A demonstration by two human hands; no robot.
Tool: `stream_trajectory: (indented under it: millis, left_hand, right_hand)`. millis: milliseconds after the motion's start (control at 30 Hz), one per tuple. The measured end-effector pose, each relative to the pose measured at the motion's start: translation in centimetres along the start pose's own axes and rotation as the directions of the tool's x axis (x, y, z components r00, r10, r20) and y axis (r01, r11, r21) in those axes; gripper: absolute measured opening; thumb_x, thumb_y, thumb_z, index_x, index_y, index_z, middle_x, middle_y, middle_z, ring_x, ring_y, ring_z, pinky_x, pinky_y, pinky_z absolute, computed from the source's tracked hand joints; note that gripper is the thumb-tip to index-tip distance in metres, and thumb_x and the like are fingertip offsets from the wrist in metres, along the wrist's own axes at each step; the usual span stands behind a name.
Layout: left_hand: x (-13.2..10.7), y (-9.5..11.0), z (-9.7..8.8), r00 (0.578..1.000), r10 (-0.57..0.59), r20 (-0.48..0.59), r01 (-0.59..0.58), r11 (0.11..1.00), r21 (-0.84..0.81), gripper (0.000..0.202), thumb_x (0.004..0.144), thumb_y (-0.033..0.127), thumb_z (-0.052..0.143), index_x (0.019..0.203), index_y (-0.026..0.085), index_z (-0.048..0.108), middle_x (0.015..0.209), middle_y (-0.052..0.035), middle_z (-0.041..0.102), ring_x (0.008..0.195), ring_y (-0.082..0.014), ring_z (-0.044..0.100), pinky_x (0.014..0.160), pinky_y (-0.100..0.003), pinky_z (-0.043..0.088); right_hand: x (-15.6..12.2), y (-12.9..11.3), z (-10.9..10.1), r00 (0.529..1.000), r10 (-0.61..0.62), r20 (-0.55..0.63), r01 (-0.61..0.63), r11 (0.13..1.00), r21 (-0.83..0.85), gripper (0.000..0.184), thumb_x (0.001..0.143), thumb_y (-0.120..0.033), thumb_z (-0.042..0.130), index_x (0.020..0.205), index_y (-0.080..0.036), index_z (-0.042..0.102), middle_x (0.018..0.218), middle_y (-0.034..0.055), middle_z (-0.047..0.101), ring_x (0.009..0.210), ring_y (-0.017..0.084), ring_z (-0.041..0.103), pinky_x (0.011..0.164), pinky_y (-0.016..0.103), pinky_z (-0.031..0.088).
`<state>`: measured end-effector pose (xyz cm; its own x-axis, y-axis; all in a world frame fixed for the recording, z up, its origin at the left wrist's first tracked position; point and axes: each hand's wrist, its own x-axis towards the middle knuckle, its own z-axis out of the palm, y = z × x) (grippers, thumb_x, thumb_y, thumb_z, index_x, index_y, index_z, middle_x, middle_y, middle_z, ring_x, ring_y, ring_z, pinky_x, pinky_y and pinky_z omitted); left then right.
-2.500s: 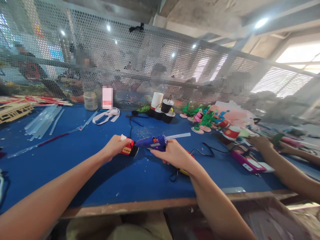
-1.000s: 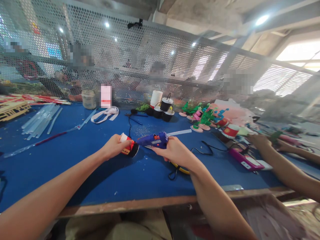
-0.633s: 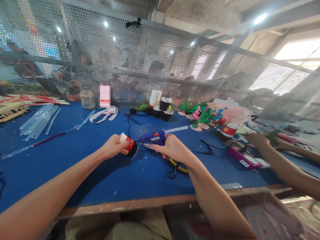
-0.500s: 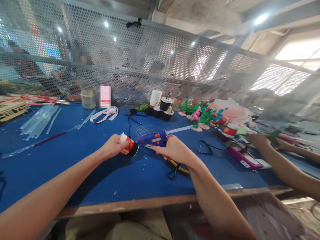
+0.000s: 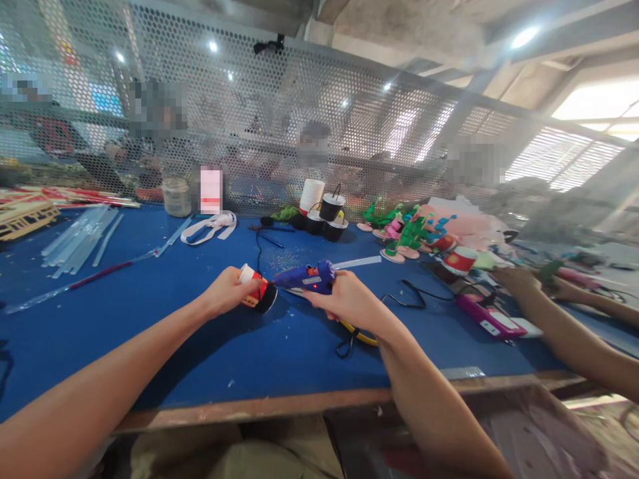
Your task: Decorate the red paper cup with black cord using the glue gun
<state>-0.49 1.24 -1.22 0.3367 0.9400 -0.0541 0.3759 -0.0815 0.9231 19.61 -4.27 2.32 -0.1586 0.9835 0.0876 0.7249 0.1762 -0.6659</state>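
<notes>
My left hand (image 5: pixel 227 291) is closed around a small paper cup (image 5: pixel 258 294), white at one end, red and yellow in the middle and black at the other. The cup lies tilted on its side in the grip, just above the blue table (image 5: pixel 200 362). In my right hand (image 5: pixel 344 296) is a blue hot glue gun (image 5: pixel 309 277) with a small red light lit. Its nozzle points left and meets or nearly meets the cup's side; I cannot tell which. A clear glue stick (image 5: pixel 357 262) sticks out of the gun's back.
Glue sticks (image 5: pixel 80 241) and wooden cut-outs (image 5: pixel 27 223) lie left. Behind stand a jar (image 5: pixel 176 197), a phone (image 5: pixel 210 189), black cups (image 5: pixel 332 207) and green craft plants (image 5: pixel 412 229). A purple power strip (image 5: pixel 489 317) sits right, beside a co-worker's arm (image 5: pixel 564 326). Mesh (image 5: pixel 259 133) borders the back.
Almost nothing differs. The hands, cup and glue gun hold nearly the same place, and the glue stick's rear end sits very slightly differently.
</notes>
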Motion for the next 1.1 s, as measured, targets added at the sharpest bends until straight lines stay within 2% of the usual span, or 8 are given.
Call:
stream_trajectory:
  millis: [167, 400, 733, 900, 1100]
  left_hand:
    - [0.16, -0.3, 0.08, 1.0, -0.008, -0.029, 0.007, 1.0, -0.015, 0.027, 0.059, 0.039, 0.052, 0.048, 0.015, 0.044, 0.045, 0.0058, 0.037, 0.045, -0.0074, 0.034, 0.046, -0.021, 0.025]
    - [0.06, -0.24, 0.03, 0.997, -0.026, -0.076, 0.027, 1.0, 0.009, 0.026, 0.06, 0.035, 0.052, 0.047, 0.016, 0.039, 0.044, 0.0061, 0.036, 0.044, -0.0066, 0.031, 0.044, -0.021, 0.022]
    - [0.29, -0.51, -0.02, 0.997, -0.033, -0.074, 0.034, 0.999, 0.009, 0.025, 0.061, 0.035, 0.052, 0.048, 0.015, 0.045, 0.045, 0.0051, 0.038, 0.044, -0.0072, 0.032, 0.043, -0.021, 0.021]
    - [0.31, -0.66, -0.02, 0.995, -0.021, -0.099, 0.022, 1.0, 0.005, 0.027, 0.06, 0.036, 0.054, 0.046, 0.016, 0.042, 0.043, 0.0054, 0.036, 0.043, -0.0067, 0.03, 0.042, -0.022, 0.02]
    - [0.3, -0.68, -0.01, 0.997, -0.01, -0.079, 0.012, 1.0, 0.025, 0.027, 0.061, 0.037, 0.053, 0.047, 0.016, 0.042, 0.044, 0.0052, 0.036, 0.044, -0.0069, 0.03, 0.043, -0.021, 0.02]
  right_hand:
    - [-0.27, -0.04, 0.2, 1.0, -0.026, -0.004, 0.026, 1.0, 0.01, 0.02, 0.07, -0.028, 0.052, 0.054, -0.017, 0.05, 0.037, -0.0042, 0.046, 0.034, 0.008, 0.046, 0.038, 0.018, 0.037]
    - [-0.57, -0.2, 0.41, 0.999, -0.045, 0.025, 0.045, 0.999, 0.014, 0.025, 0.069, -0.028, 0.052, 0.048, -0.018, 0.043, 0.035, -0.005, 0.043, 0.032, 0.007, 0.042, 0.036, 0.017, 0.035]
    - [-0.61, 0.06, 0.87, 0.991, -0.134, 0.018, 0.135, 0.986, -0.093, 0.025, 0.07, -0.024, 0.049, 0.046, -0.019, 0.042, 0.037, -0.0038, 0.043, 0.04, 0.01, 0.045, 0.043, 0.021, 0.035]
    - [-0.74, -0.29, 0.69, 0.991, -0.128, -0.034, 0.122, 0.983, -0.139, 0.026, 0.071, -0.026, 0.049, 0.047, -0.02, 0.043, 0.038, -0.0027, 0.043, 0.047, 0.013, 0.049, 0.045, 0.022, 0.036]
    - [-0.81, -0.26, 0.53, 0.994, -0.107, 0.01, 0.108, 0.991, -0.083, 0.024, 0.07, -0.025, 0.05, 0.048, -0.019, 0.043, 0.037, -0.0039, 0.043, 0.04, 0.01, 0.046, 0.044, 0.021, 0.036]
